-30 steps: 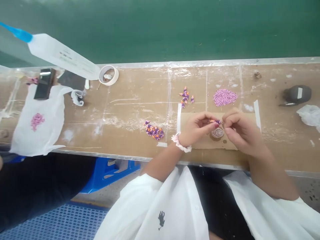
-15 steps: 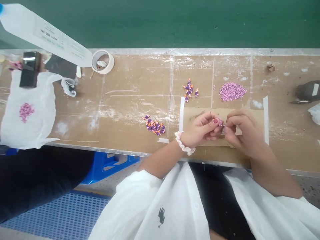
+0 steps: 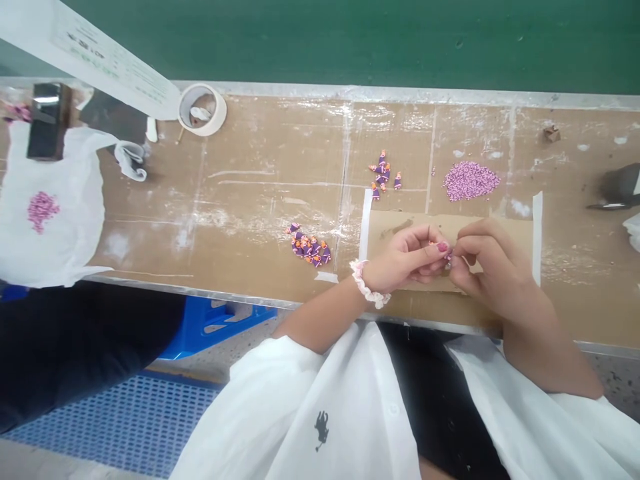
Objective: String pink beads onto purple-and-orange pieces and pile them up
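Observation:
My left hand, with a white scrunchie at the wrist, pinches a small purple and orange figurine, mostly covered by the fingers. Fingertips of my right hand are closed together against its right side; whatever they hold is too small to make out. Both hands are over a cardboard sheet taped to the table. Beyond them lies a heap of tiny pink-purple pieces. Small purple figurines with orange tops form one group behind my left hand and another group to its left.
A tape roll, a large white bottle and a dark box stand at the left. Pink pieces lie on a white bag. A black object is at the right edge. Someone's dark-clothed leg is at lower left.
The camera view has shifted slightly. My left thumb and right fingertips have shifted a little at the figurine, and my hands stay together over the cardboard.

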`<move>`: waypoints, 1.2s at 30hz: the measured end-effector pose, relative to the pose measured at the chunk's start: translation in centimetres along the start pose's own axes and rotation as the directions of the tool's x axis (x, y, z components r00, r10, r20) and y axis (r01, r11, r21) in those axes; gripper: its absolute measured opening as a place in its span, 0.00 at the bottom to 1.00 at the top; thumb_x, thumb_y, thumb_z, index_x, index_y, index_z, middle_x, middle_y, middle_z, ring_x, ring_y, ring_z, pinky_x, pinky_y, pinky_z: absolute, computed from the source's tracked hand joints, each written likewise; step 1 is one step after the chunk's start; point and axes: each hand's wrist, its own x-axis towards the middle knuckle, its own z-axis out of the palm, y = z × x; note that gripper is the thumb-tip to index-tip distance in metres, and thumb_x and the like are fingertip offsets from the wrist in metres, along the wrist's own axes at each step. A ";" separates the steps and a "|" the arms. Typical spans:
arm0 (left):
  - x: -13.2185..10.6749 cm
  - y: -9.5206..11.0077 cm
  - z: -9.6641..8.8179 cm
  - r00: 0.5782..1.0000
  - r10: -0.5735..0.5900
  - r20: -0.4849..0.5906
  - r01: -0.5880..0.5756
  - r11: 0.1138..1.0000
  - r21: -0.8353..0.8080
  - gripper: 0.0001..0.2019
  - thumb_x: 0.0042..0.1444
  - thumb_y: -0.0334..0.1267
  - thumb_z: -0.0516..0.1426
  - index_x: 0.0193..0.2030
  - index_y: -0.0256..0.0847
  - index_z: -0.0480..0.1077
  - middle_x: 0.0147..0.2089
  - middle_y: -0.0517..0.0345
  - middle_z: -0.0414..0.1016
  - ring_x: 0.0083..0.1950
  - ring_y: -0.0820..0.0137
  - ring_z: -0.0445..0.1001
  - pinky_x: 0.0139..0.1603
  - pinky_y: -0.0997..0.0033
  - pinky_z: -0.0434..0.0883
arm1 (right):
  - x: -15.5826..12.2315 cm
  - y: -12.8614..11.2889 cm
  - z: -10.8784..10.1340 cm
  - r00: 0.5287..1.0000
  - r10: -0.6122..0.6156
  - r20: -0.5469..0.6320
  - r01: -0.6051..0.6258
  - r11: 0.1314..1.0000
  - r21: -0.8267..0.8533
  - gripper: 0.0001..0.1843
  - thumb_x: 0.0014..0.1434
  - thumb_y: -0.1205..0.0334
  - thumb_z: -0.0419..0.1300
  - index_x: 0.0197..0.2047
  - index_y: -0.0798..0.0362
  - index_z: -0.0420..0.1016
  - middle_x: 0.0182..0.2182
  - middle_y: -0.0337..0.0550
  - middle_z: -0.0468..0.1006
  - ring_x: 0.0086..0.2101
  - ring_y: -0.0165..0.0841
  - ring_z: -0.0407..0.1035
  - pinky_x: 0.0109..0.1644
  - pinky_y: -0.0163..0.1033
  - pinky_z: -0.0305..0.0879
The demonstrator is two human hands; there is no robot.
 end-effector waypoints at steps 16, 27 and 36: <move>0.1 0.0 -0.7 0.998 0.064 -0.025 -0.061 0.992 0.109 0.19 0.51 0.46 0.66 0.31 0.37 0.62 0.21 0.67 0.63 0.21 0.84 0.58 0.20 0.81 0.52 | 0.0 -0.2 -0.1 0.994 0.039 0.105 -0.040 0.999 0.011 0.12 0.58 0.76 0.56 0.37 0.48 0.61 0.31 0.39 0.67 0.27 0.27 0.62 0.28 0.33 0.61; 0.0 0.6 -1.1 0.996 0.075 0.053 -0.083 0.983 0.166 0.16 0.53 0.44 0.65 0.32 0.36 0.64 0.22 0.66 0.65 0.22 0.83 0.59 0.20 0.82 0.55 | -0.1 -0.2 -0.3 0.983 0.139 0.117 -0.157 0.974 0.160 0.09 0.60 0.73 0.58 0.38 0.49 0.65 0.32 0.39 0.70 0.29 0.28 0.66 0.28 0.34 0.63; 0.4 1.0 -1.7 0.988 0.155 0.015 -0.154 0.957 0.247 0.16 0.57 0.48 0.61 0.36 0.38 0.65 0.26 0.65 0.66 0.22 0.83 0.59 0.20 0.81 0.56 | 0.2 1.5 -1.8 0.944 0.309 -0.115 -0.303 0.950 0.073 0.05 0.59 0.67 0.61 0.36 0.46 0.71 0.33 0.39 0.74 0.28 0.31 0.67 0.29 0.38 0.63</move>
